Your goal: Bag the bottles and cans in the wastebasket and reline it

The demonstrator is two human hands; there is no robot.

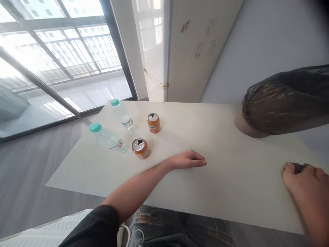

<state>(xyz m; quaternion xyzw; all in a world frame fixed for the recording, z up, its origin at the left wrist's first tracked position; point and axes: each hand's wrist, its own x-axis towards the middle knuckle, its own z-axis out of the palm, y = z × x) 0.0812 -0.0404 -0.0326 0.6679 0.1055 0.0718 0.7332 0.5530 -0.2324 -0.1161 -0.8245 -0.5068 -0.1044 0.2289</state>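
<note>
Near the middle of the white table [218,192], my left hand [189,160] rests with its fingers loosely curled, and nothing shows in them. At the far right, my right hand [307,178] is closed over a small dark object [298,168]; its kind is hidden by the fingers. Two opened orange drink cans stand left of my left hand: a nearer can [141,149] and a farther can [154,124]. Left of them stand two clear plastic bottles with teal caps, a nearer bottle [108,138] and a farther bottle [123,115].
A bin [246,127] lined with a black plastic bag [280,103] stands at the table's right rear. Behind the table are a white fridge [190,58] and a wall. A glass balcony door [64,61] lies to the left. My legs are under the front edge.
</note>
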